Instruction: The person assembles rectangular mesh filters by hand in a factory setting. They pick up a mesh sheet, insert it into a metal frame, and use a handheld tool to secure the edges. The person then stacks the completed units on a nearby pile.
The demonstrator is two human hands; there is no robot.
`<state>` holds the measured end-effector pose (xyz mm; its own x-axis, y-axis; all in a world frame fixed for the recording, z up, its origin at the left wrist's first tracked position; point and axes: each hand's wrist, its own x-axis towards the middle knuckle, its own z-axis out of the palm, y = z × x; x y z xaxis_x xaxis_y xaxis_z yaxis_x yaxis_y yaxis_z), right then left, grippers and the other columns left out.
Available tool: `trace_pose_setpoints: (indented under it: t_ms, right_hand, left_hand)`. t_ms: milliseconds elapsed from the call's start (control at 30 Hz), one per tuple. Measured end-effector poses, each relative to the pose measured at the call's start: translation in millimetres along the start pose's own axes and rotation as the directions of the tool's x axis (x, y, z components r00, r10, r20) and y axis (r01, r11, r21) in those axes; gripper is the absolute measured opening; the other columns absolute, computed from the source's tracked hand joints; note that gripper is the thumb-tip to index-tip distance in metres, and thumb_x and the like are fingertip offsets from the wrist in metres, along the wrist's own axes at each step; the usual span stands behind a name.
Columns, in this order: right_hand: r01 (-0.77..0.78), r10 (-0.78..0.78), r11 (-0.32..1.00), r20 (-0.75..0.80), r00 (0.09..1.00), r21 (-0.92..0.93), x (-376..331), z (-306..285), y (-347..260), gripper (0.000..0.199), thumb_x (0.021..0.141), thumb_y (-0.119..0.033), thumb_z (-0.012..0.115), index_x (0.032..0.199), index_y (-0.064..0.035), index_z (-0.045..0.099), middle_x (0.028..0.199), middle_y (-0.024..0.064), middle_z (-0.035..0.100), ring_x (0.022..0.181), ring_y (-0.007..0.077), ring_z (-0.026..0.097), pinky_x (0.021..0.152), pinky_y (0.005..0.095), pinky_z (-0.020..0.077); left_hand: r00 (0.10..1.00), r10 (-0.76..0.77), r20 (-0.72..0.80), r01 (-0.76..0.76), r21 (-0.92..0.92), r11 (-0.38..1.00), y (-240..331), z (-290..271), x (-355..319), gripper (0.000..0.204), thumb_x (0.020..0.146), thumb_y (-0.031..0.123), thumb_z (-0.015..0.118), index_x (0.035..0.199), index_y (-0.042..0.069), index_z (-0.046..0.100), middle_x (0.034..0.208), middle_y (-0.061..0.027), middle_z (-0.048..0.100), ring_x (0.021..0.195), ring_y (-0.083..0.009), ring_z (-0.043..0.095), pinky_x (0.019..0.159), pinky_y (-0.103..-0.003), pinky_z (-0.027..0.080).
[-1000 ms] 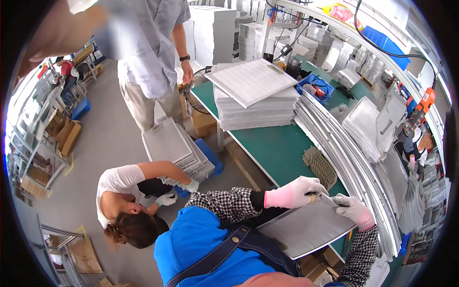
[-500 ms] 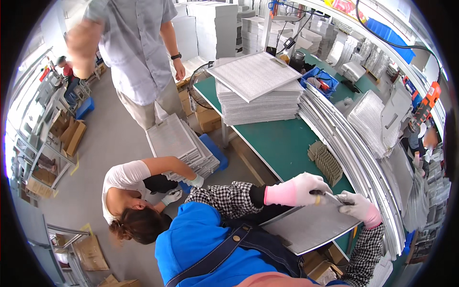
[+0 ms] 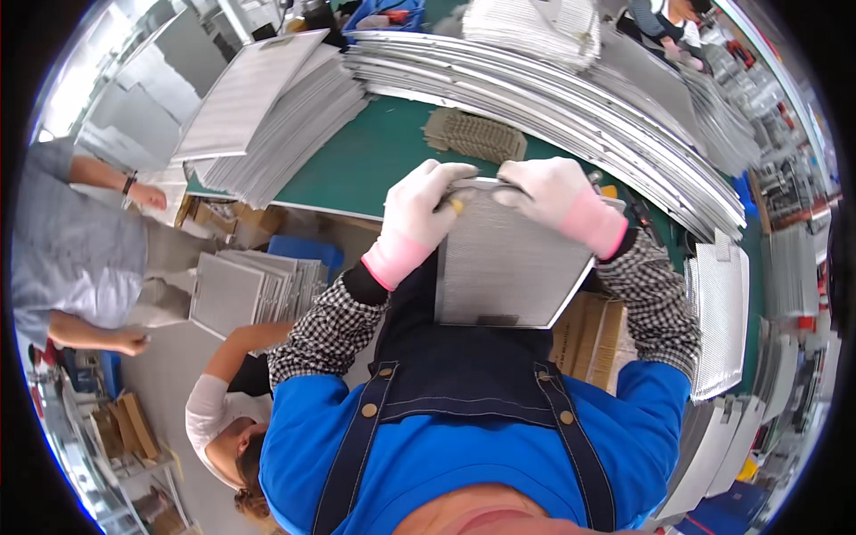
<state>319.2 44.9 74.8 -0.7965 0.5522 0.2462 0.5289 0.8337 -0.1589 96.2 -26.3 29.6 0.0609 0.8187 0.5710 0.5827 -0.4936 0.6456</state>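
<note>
A grey mesh filter panel [image 3: 508, 263] in a thin metal frame leans between my lap and the green table. A small dark patch shows at its lower edge. My left hand [image 3: 415, 209], in a white glove with a pink cuff, is closed on the panel's far edge near its left corner. Beside it, my right hand [image 3: 557, 201], gloved the same way, pinches that edge with bent fingers. Whether a small part sits between the fingertips is hidden. Just beyond my hands lies a bundle of small tan ridged pieces [image 3: 474, 134].
Long metal frame strips [image 3: 535, 98] arc across the green table [image 3: 334, 160]. A tall stack of mesh panels [image 3: 276, 125] stands at far left, with a blue bin [image 3: 385, 18] behind. A crouching person [image 3: 227, 419] handles lower panels; another person [image 3: 80, 241] stands at left.
The view has swung to the right, so the panel and my hands now appear near the middle. Both hands stay on the panel's far edge, closer together. The standing person's raised arm has come down.
</note>
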Motion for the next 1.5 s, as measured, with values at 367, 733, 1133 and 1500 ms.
trace_pose_setpoints:
  t_ms: [367,733,1133,1500]
  right_hand:
    - [-0.05,0.048,0.999,0.166,0.985,0.008,-5,2,5,0.034,0.096,-0.043,0.06,0.104,-0.0102,0.058,0.073,0.0117,0.069,0.072,0.0336,0.07,0.064,0.0442,0.0547]
    - [-0.206,0.236,0.965,0.192,0.953,-0.163,-20,-20,-9,0.04,0.091,-0.043,0.066,0.109,-0.0084,0.062,0.08,0.0188,0.068,0.075,0.0345,0.07,0.064,0.0427,0.0549]
    - [-0.264,0.205,0.839,-0.173,0.963,-0.476,-121,18,168,0.038,0.101,-0.037,0.056,0.107,-0.0025,0.07,0.093,0.0242,0.069,0.085,0.044,0.064,0.078,0.0494,0.0514]
    - [-0.552,0.58,0.795,0.05,0.813,-0.25,-146,96,233,0.026,0.092,-0.009,0.052,0.114,0.0048,0.057,0.107,0.0305,0.063,0.096,0.0486,0.061,0.084,0.0531,0.05]
  left_hand:
    - [0.804,-0.46,0.377,0.583,-0.654,0.482,-27,6,-10,0.036,0.092,0.027,0.077,0.107,-0.004,0.072,0.087,-0.0003,0.068,0.075,-0.0051,0.057,0.065,-0.021,0.045]
    - [0.877,-0.448,0.176,0.397,-0.791,0.466,9,44,-4,0.036,0.1,0.028,0.065,0.115,-0.004,0.07,0.102,-0.0059,0.072,0.087,-0.0089,0.063,0.078,-0.025,0.052]
    - [0.752,0.657,-0.039,-0.658,0.012,0.753,55,3,149,0.026,0.094,0.029,0.064,0.105,0.006,0.069,0.101,-0.0118,0.071,0.096,-0.0271,0.069,0.085,-0.04,0.054]
    - [0.841,0.498,-0.21,-0.385,0.414,0.825,20,52,89,0.027,0.066,0.042,0.077,0.079,0.02,0.068,0.084,-0.0043,0.062,0.088,-0.0262,0.058,0.087,-0.044,0.041]
